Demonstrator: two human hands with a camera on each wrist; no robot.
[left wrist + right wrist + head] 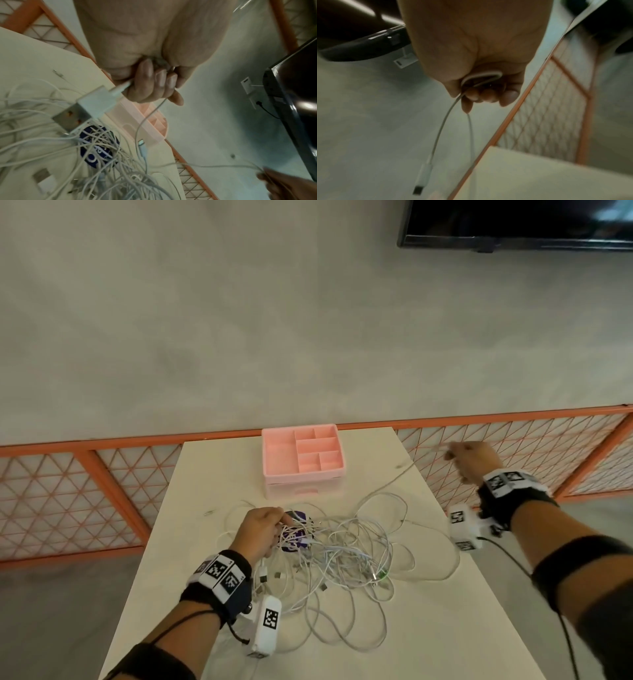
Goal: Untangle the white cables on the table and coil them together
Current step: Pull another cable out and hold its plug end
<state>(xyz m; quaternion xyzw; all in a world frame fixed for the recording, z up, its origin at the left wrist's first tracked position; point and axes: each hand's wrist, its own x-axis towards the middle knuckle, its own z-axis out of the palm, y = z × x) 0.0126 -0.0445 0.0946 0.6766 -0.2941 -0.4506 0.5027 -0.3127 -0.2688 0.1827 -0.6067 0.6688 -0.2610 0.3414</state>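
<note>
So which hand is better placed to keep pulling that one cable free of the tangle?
Probably the right hand: it grips the cable out past the table edge. The left hand holds a strand at the tangle.

My left hand [261, 530] sits low at center frame, fingers curled and pinching a cable end. My right hand [474, 460] is raised at the right edge, fist closed around a loop of cable [481, 77].

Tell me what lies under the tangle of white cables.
A round dark purple-blue object with white markings shows through the white cables, lying on the table by the left hand. Strands cover much of it, so it stays unidentified.
</note>
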